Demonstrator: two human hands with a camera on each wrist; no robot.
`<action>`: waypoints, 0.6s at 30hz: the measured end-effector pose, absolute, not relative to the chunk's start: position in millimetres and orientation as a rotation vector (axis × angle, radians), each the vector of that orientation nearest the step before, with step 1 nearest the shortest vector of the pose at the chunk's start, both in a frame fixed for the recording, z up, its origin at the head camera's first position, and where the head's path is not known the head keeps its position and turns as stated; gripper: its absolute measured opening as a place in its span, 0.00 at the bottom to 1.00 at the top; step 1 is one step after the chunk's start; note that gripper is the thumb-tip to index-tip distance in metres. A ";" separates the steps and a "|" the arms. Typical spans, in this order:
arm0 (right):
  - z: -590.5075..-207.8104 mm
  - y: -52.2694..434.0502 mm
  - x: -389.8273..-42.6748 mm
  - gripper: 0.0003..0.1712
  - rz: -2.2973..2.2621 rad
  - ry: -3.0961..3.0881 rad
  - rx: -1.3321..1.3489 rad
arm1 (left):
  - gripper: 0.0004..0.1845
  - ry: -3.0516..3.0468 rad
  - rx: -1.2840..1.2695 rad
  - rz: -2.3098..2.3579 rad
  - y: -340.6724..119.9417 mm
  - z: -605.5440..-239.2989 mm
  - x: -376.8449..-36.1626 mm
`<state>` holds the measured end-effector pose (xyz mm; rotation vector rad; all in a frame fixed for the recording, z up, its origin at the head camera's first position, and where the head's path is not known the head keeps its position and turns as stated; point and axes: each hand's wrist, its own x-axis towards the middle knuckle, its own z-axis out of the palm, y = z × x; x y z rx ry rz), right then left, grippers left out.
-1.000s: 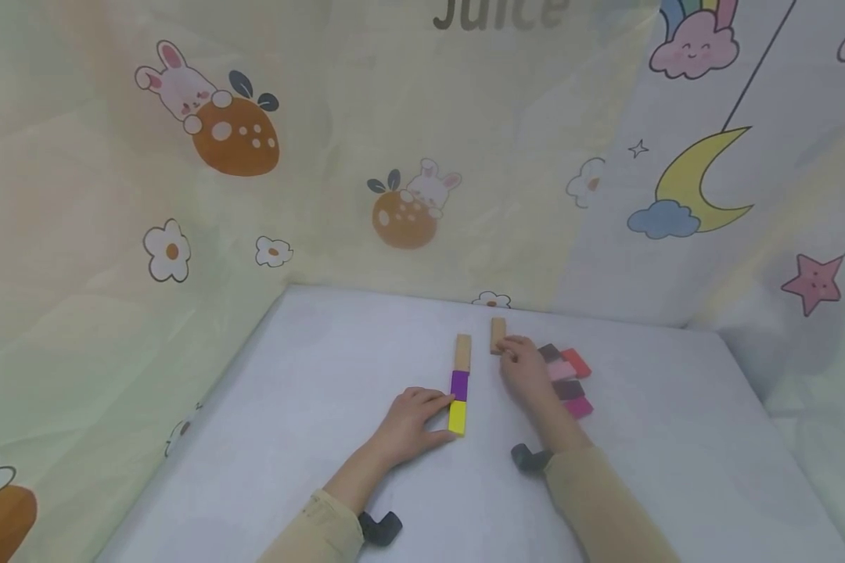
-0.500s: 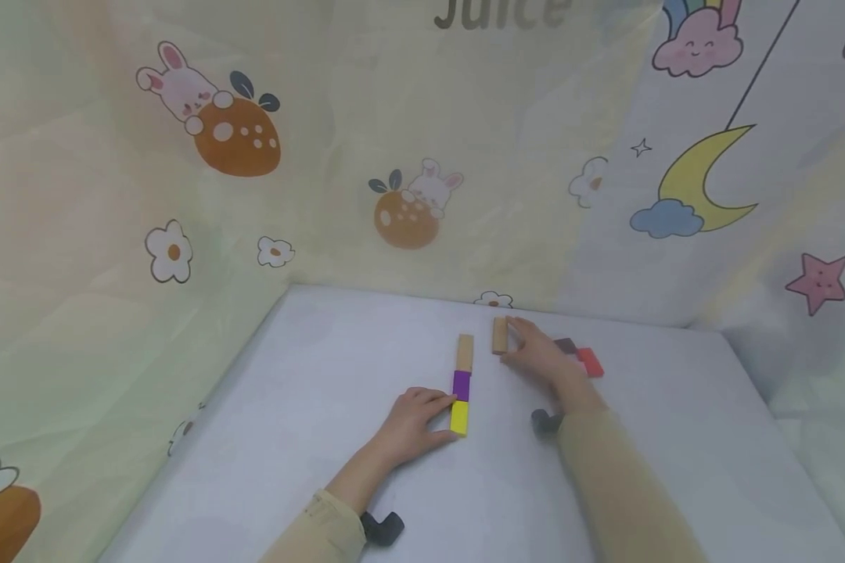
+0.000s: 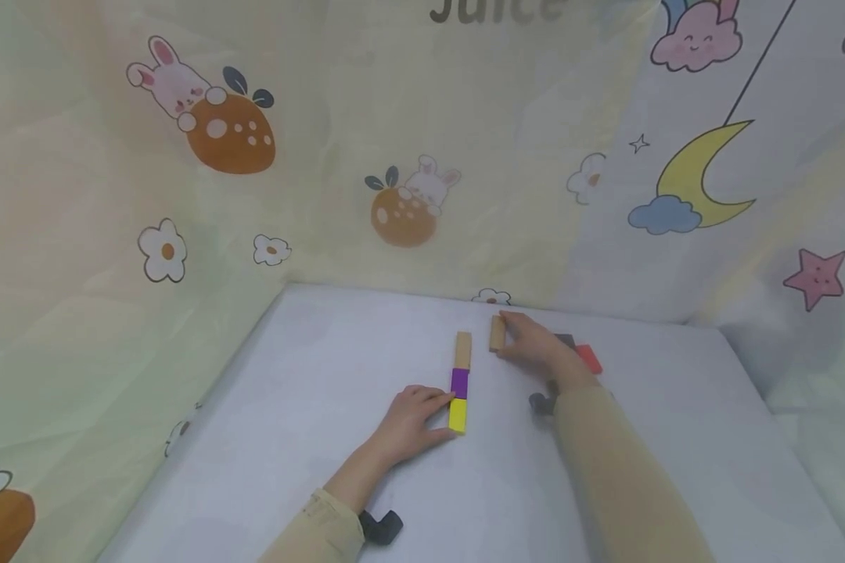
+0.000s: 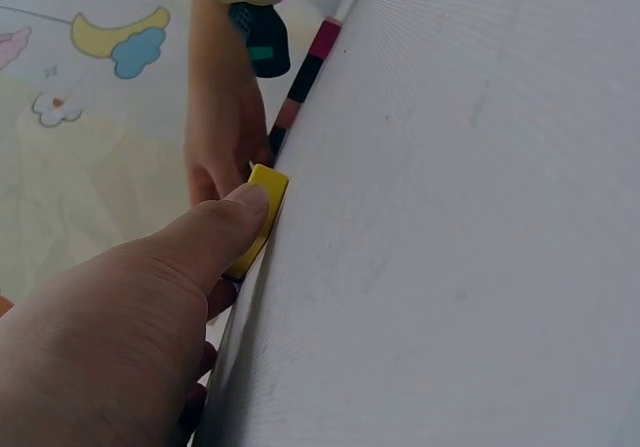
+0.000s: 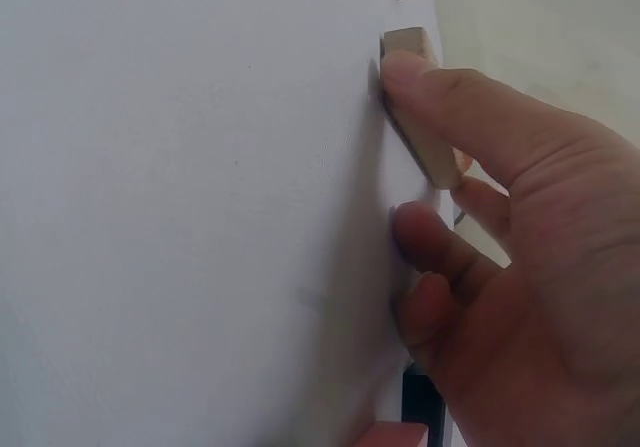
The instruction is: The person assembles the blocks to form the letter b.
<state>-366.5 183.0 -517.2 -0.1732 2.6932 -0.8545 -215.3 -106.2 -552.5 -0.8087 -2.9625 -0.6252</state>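
A row of blocks lies on the white table [image 3: 310, 407]: yellow block [image 3: 457, 415] nearest, purple block [image 3: 460, 382], then a wooden block [image 3: 462, 349]. My left hand [image 3: 442, 416] rests against the row's left side, its thumb [image 4: 215, 232] pressing the yellow block [image 4: 262, 210]. A second wooden block [image 3: 497, 332] lies apart, to the right of the row's far end. My right hand [image 3: 510, 336] pinches it between thumb [image 5: 440, 92] and fingers, as the right wrist view shows on this wooden block [image 5: 418, 127].
A dark block [image 3: 566, 341] and a red block [image 3: 589, 358] lie just right of my right hand, others hidden under my arm. Printed cloth walls [image 3: 394, 156] close in the table at the back and both sides. Black wrist cameras [image 3: 382, 526] sit on both forearms.
My right hand has slid farther from me along the loose wooden block, from its near end to its side, and now covers more of the coloured blocks. Left hand and row are unmoved.
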 end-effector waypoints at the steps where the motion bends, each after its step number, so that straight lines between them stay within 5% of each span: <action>1: -516.2 182.4 -366.9 0.53 -0.859 2.699 -0.175 | 0.35 -2.961 -0.810 -0.630 -106.8 -552.6 -216.0; 18: -505.6 163.7 -378.7 0.50 -0.839 2.756 -0.293 | 0.35 -2.956 -0.815 -0.624 -107.8 -554.5 -217.4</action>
